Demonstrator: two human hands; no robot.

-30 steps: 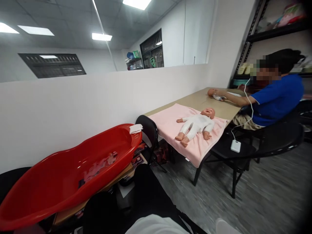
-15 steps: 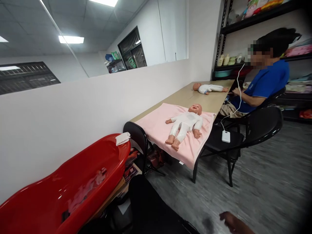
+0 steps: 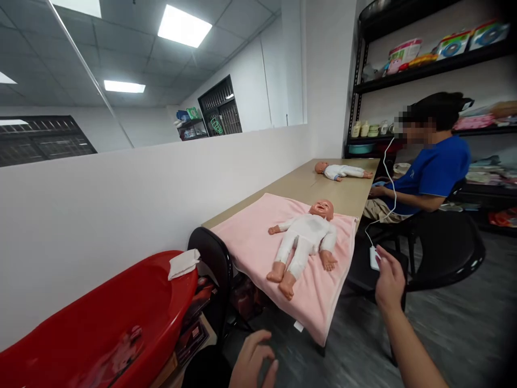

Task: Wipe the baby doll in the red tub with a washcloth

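A baby doll [image 3: 305, 237] in a white suit lies on its back on a pink towel [image 3: 246, 226], its feet toward me. My left hand [image 3: 253, 360] is low in front of the towel's near edge, fingers loosely bent and apart, with nothing in it. To the right of the doll, my right hand [image 3: 390, 279] is raised with its fingers apart and holds nothing. It partly covers a white power bank [image 3: 374, 257] with a white cable, which rests on a black chair. Whether the hand touches the power bank I cannot tell.
At left stands a red baby bathtub [image 3: 133, 288] with a folded white cloth [image 3: 183, 263] on its rim. Another doll [image 3: 343, 171] lies farther along the tan table [image 3: 323, 189]. A person in blue [image 3: 430, 170] sits at right by black shelves [image 3: 428, 67]. Black folding chairs [image 3: 448, 245] flank the table.
My left hand has come into view at the bottom. My right hand has risen from the lower edge toward the power bank. The view has shifted upward and closer to the table.
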